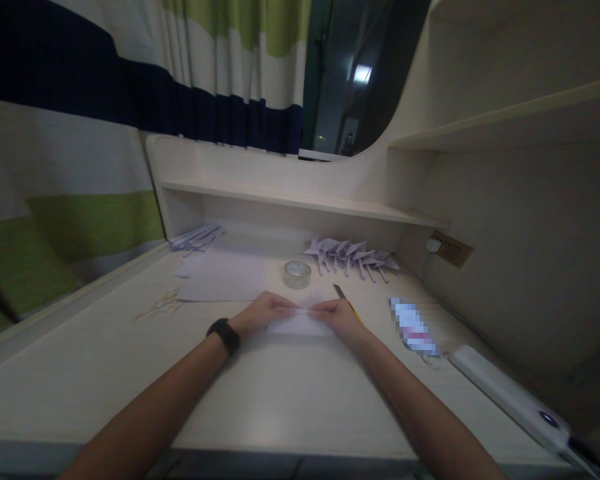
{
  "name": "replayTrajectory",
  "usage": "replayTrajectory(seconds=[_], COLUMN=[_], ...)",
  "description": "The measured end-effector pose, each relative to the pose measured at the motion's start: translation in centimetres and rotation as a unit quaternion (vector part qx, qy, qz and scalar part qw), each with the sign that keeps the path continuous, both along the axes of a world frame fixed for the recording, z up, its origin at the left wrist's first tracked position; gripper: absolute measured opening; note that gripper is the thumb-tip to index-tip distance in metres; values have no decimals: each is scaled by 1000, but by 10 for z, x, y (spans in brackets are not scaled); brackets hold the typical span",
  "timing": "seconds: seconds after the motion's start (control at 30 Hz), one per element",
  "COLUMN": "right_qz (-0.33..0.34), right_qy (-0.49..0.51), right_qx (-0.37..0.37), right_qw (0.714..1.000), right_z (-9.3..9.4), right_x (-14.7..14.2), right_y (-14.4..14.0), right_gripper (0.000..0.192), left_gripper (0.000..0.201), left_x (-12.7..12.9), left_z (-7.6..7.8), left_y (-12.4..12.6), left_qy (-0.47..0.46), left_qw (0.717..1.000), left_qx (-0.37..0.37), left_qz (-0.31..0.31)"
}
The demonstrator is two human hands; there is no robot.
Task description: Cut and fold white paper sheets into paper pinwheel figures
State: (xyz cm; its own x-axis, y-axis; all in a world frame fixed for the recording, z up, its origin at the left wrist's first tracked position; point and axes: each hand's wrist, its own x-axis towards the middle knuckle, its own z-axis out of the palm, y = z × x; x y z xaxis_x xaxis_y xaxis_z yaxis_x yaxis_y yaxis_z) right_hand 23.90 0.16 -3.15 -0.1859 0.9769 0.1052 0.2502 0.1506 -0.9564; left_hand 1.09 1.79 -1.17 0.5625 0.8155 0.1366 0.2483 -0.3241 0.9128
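Observation:
A small white sheet of paper (300, 325) is held at its far edge by both hands, low over the desk. My left hand (261, 313), with a dark watch on the wrist, pinches it from the left. From the right, my right hand (341, 316) pinches the same edge, its fingertips close to the left ones. The paper looks folded or bent there, though the fingers hide part of the crease. Just beyond the hands stands a roll of clear tape (297, 275). A yellow-handled utility knife (354, 311) lies beside my right hand, partly covered by it.
Several folded paper pinwheels (353, 257) lie at the back right. Larger white sheets (225, 273), rolled paper sticks (197, 238) and thin tan strands (160, 303) are at left. A phone (414, 327) and a long white lamp-like bar (510, 393) lie right. A shelf (290, 197) overhangs the back.

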Motion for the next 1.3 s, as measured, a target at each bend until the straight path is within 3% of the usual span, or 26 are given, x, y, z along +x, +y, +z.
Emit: replayTrajectory(seconds=[0.4, 0.63, 1.3], right_qz=[18, 38, -1], right_qy=[67, 110, 108], right_qx=[-48, -67, -48], right_qw=[996, 991, 993], right_z=[-1, 1, 0], right_x=[2, 3, -1], right_y=[1, 0, 0], right_gripper=[36, 39, 42], left_gripper=[40, 42, 37], left_x=[-5, -7, -5], left_z=[-2, -1, 1], left_y=[7, 4, 3], left_qy=[30, -7, -2], left_qw=[999, 999, 1000], left_qx=[34, -13, 1], left_qz=[-27, -50, 8])
